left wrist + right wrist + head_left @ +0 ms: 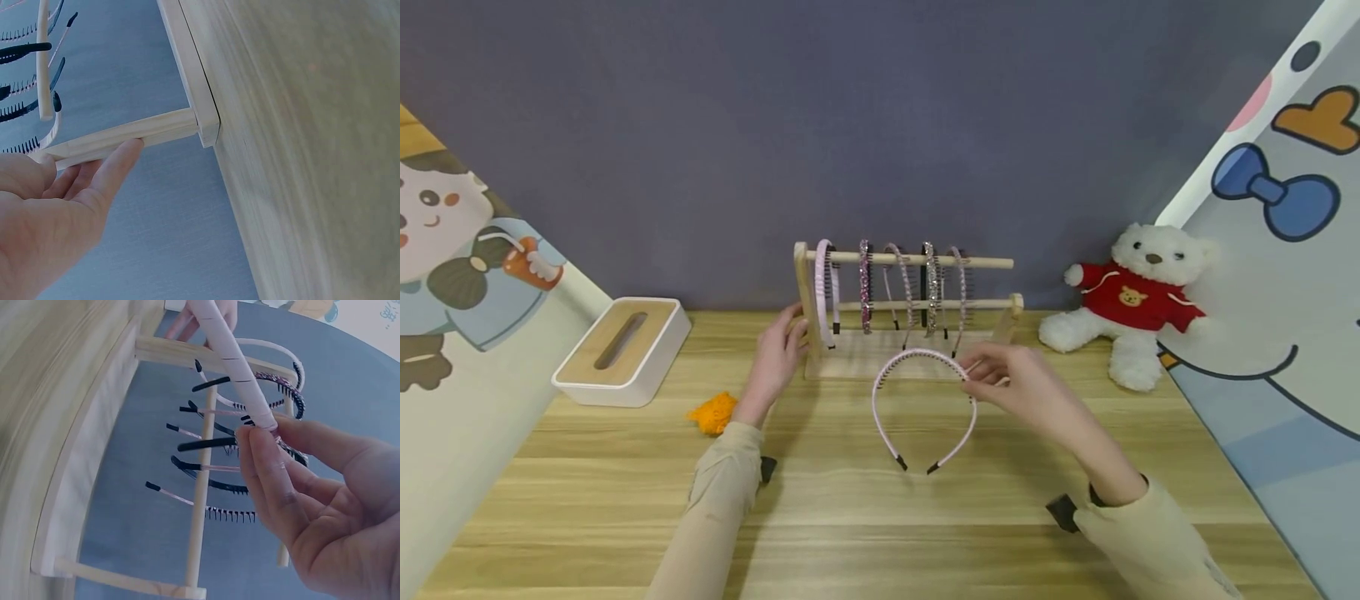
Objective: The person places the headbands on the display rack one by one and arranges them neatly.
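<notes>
A wooden headband rack (806, 292) stands against the dark backdrop, with several headbands hung over its two bars. My left hand (780, 348) holds the rack's left side post, with fingertips along the wood in the left wrist view. In front of the rack, my right hand (1018, 385) pinches a pale pink headband (234, 365) between thumb and fingers on its right side. That headband hangs upright, with its black-tipped ends pointing down and small teeth lining the inside. On the rack, a wide pale headband (822, 292) is leftmost, followed by glittery and slim pink ones.
To the left are a white tissue box (651, 362) with a wooden lid and a small orange object (713, 413) beside my left wrist. A white teddy bear (1131, 287) in a red sweater sits right of the rack. Printed panels flank the wooden table (865, 533).
</notes>
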`<state>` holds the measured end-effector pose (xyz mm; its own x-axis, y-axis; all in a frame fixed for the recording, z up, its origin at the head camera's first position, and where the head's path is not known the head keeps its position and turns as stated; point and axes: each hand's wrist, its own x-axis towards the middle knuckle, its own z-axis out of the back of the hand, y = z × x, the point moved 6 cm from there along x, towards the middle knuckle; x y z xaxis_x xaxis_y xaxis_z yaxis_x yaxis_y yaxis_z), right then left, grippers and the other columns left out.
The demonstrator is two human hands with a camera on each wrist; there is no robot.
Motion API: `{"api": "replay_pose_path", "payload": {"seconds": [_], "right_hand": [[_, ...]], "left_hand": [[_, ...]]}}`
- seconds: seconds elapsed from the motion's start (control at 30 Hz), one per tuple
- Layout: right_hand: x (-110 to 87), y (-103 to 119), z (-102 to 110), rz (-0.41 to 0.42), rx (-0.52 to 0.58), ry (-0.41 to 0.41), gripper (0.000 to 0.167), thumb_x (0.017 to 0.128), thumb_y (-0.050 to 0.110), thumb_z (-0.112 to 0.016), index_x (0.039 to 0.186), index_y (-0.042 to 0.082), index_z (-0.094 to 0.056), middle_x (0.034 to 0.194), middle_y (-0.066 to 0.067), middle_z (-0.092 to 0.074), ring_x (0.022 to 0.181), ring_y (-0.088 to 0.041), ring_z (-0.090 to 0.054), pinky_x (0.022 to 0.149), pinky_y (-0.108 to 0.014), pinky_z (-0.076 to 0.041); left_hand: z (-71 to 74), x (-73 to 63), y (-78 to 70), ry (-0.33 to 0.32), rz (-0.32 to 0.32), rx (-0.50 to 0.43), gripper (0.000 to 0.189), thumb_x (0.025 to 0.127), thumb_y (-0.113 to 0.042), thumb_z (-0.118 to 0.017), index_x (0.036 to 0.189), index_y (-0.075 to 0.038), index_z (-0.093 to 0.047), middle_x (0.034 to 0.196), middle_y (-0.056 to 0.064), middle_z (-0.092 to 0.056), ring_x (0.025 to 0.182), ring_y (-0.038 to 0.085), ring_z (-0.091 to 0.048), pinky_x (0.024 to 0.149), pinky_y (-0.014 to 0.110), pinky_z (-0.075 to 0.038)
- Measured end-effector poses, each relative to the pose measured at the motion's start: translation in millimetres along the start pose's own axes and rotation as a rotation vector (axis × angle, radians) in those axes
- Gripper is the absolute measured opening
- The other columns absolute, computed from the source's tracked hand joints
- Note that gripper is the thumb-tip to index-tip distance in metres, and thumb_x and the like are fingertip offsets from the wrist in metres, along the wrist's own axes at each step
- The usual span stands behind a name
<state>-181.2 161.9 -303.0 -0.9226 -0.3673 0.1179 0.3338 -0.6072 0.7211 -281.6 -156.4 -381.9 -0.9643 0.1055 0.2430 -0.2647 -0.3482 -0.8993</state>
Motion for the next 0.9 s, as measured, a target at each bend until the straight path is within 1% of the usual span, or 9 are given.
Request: {"api": "replay_pose_path", "payload": {"seconds": [0.17,0.3,0.5,0.67,0.8,0.9], "right_hand": [[-10.5,-0.4,10.8,-0.027,-0.007,-0.019,0.019,0.096,0.003,-0.08,0.114,-0.003,-0.075,0.101,-0.009,-0.077,0.095,-0.028,-0.075,0.078,-0.038,-0.069],[-19.2,1.9,22.4,-0.04,-0.02,-0.061,0.018,0.095,0.002,-0.082,0.112,-0.001,-0.075,0.099,-0.007,-0.078,0.093,-0.028,-0.076,0.073,-0.032,-0.068],[-30.6,7.6,43.7,-0.032,-0.107,-0.126,0.019,0.093,0.005,-0.085,0.111,0.005,-0.077,0.097,-0.002,-0.079,0.091,-0.025,-0.076,0.071,-0.026,-0.065],[-38.7,8.2,55.7,-0.023,-0.137,-0.154,0.023,0.092,0.006,-0.087,0.113,0.005,-0.077,0.097,-0.001,-0.079,0.09,-0.023,-0.076,0.071,-0.022,-0.064],[-45.3,6.5,63.8,-0.024,-0.158,-0.197,0.025,0.09,0.008,-0.089,0.113,0.005,-0.078,0.095,0.0,-0.079,0.087,-0.02,-0.076,0.069,-0.018,-0.062],[-50.4,5.8,69.8,-0.016,-0.168,-0.224,0.025,0.09,0.008,-0.088,0.113,0.006,-0.078,0.094,0.001,-0.079,0.085,-0.013,-0.075,0.069,-0.016,-0.062]], "left_hand": [[-0.3,0.9,1.3,0.002,-0.004,-0.003,0.042,0.116,-0.005,-0.044,0.156,0.008,-0.046,0.15,0.036,-0.051,0.136,0.049,-0.057,0.105,0.048,-0.06],[-0.4,1.1,2.1,0.001,-0.003,-0.005,0.042,0.116,-0.004,-0.044,0.155,0.008,-0.045,0.15,0.036,-0.051,0.136,0.049,-0.056,0.105,0.049,-0.06],[0.3,-0.2,0.7,0.002,0.01,0.002,0.042,0.116,-0.005,-0.044,0.156,0.007,-0.045,0.15,0.037,-0.05,0.136,0.049,-0.056,0.105,0.048,-0.06],[0.3,-0.4,0.2,0.004,0.005,0.004,0.042,0.116,-0.005,-0.044,0.156,0.008,-0.045,0.149,0.038,-0.051,0.135,0.05,-0.056,0.104,0.048,-0.06],[0.4,-0.3,-0.1,0.007,-0.002,0.017,0.042,0.116,-0.005,-0.044,0.156,0.008,-0.045,0.149,0.037,-0.051,0.135,0.049,-0.056,0.104,0.049,-0.06],[0.4,-0.4,-0.5,0.012,-0.003,0.018,0.042,0.116,-0.005,-0.043,0.156,0.008,-0.044,0.15,0.037,-0.05,0.136,0.05,-0.056,0.105,0.049,-0.06]]}}
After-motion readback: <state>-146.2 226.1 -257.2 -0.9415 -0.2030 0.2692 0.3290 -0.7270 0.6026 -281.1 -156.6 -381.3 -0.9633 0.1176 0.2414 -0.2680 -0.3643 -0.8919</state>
